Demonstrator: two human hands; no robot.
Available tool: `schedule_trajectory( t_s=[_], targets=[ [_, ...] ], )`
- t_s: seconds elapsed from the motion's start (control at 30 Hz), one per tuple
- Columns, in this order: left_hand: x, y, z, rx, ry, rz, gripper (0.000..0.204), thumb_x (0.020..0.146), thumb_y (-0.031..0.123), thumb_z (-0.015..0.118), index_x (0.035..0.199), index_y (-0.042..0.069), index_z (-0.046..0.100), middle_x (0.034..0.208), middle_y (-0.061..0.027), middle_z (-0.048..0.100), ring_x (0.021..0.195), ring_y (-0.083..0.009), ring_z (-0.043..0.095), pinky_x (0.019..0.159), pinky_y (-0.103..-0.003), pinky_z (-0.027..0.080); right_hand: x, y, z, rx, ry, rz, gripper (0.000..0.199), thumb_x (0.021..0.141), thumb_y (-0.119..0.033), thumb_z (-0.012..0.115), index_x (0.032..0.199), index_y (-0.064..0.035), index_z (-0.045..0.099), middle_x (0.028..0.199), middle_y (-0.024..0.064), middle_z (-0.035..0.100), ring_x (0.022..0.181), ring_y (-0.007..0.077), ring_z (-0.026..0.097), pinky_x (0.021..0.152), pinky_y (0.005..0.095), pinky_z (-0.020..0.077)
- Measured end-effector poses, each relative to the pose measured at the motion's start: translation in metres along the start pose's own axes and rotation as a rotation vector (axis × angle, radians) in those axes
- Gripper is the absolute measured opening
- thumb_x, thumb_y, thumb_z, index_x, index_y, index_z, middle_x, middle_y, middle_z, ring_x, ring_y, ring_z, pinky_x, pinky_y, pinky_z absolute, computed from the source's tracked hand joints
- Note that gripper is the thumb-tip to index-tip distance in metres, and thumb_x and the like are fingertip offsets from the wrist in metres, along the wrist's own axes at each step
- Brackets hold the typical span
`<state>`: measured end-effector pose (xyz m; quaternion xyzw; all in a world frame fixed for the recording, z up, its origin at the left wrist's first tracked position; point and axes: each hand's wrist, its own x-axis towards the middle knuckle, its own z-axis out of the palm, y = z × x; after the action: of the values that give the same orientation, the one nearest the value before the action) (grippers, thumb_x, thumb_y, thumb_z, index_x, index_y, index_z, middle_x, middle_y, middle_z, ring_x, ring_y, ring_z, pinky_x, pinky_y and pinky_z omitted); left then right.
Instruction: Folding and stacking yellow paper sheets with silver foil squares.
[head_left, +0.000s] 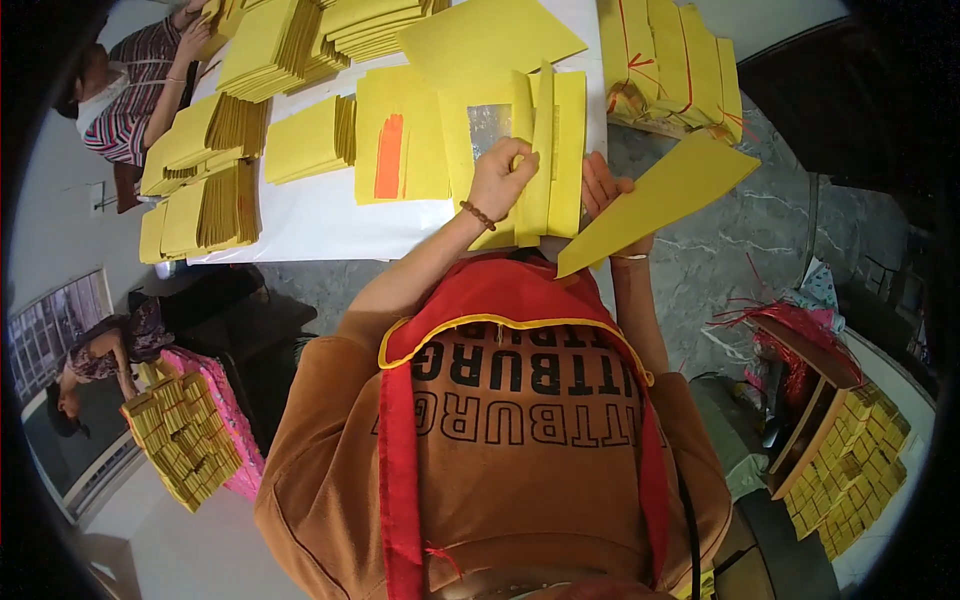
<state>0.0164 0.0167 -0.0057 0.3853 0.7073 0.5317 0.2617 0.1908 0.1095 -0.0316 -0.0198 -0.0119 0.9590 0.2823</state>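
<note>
Clenching left hand (pixel 505 178) against folded yellow paper (pixel 541 190), between both hands; with right hand (pixel 603 184) partly behind a yellow sheet (pixel 665 195), cannot tell its grip. Wearing dark-lettered brown sweatshirt (pixel 520 495).

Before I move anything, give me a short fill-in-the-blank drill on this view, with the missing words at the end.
1. The left hand has a beaded ____ at its wrist.
2. The right hand is partly hidden behind a sheet coloured ____.
3. The orange patch lies to the ____ of the silver patch.
4. The apron is mostly ____.

Missing words: bracelet; yellow; left; red.
</note>
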Motion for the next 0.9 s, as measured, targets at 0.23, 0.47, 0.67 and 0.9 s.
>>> schedule_trajectory(
  t_s=[0.23, 0.47, 0.67, 0.9],
  targets=[
    [-0.006, -0.007, -0.006, -0.151, 0.01, -0.094, 0.012, 0.075, 0.011, 0.059, 0.078, 0.002, 0.053, 0.061, 0.0002, 0.045, 0.053, -0.0064, 0.037, 0.048, -0.022, 0.033, -0.002, -0.002, -0.003, -0.054, 0.016, -0.026, 0.036, 0.086, -0.034, 0.04, 0.085, -0.0022, 0.056, 0.133, 0.0201, 0.022, 0.127, 0.0305, 0.014, 0.105, 0.0398, 0.0113],
    [-0.002, 0.0, 0.007, -0.062, 0.012, 0.005, 0.024, 0.074, 0.007, 0.055, 0.098, 0.005, 0.049, 0.061, -0.0048, 0.045, 0.051, -0.0119, 0.038, 0.048, -0.025, 0.035, 0.0, 0.001, 0.001, -0.074, -0.028, -0.026, 0.03, 0.087, -0.027, 0.039, 0.087, -0.0018, 0.055, 0.134, 0.0207, 0.02, 0.127, 0.0307, 0.013, 0.105, 0.0398, 0.0118],
    [0.003, 0.009, 0.001, 0.079, -0.084, 0.146, 0.031, 0.076, 0.009, 0.05, 0.106, 0.006, 0.052, 0.07, -0.0131, 0.052, 0.059, -0.0226, 0.05, 0.057, -0.03, 0.041, 0.002, 0.006, 0.002, -0.022, -0.029, -0.026, 0.031, 0.087, -0.027, 0.039, 0.084, -0.0006, 0.054, 0.133, 0.0219, 0.022, 0.127, 0.0313, 0.015, 0.104, 0.0403, 0.0134],
    [0.007, 0.023, 0.009, 0.289, -0.112, -0.006, 0.044, 0.07, 0.04, 0.063, 0.094, 0.003, 0.057, 0.073, -0.015, 0.055, 0.068, -0.0282, 0.054, 0.059, -0.035, 0.043, 0.005, 0.008, 0.002, -0.067, 0.012, -0.017, 0.032, 0.087, -0.028, 0.038, 0.082, -0.0004, 0.054, 0.132, 0.0219, 0.024, 0.125, 0.0315, 0.02, 0.104, 0.0399, 0.0162]
  ],
)
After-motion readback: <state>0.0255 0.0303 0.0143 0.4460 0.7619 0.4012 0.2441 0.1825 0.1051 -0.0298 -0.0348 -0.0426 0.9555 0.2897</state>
